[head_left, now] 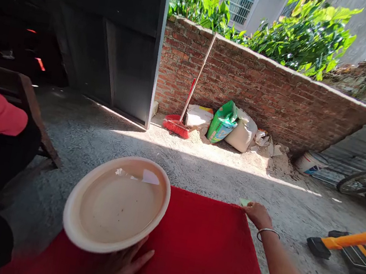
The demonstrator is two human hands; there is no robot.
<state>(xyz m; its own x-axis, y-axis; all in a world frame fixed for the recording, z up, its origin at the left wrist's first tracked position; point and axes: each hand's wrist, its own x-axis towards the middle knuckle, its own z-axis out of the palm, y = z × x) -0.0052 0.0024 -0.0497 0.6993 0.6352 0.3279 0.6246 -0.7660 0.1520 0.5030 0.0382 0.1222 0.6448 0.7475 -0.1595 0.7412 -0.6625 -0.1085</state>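
Red cloth [205,249] is spread in front of the wearer, its far edge running from the bowl across to the right hand. The pale bowl [72,212] is seen at the left part of the cloth, with clear water [121,206] and a few dark specks in it. The left hand [126,271] is laid on the cloth with fingers spread wide, nothing seen in them. From these fingers the bowl lies forward and to the left; its near rim is just beside the fingertips and partly hides the hand, so contact cannot be told.

The right hand [257,214], with a bracelet [269,229] at the wrist, is placed at the far right corner of the cloth. Its fingers are drawn narrow there, beside a pale green scrap [244,202]; whether cloth or scrap is pinched cannot be told.

Bowl: round, judged to have no long axis. The left hand is clearly the nearer one; the right is well apart from the bowl, across the cloth.
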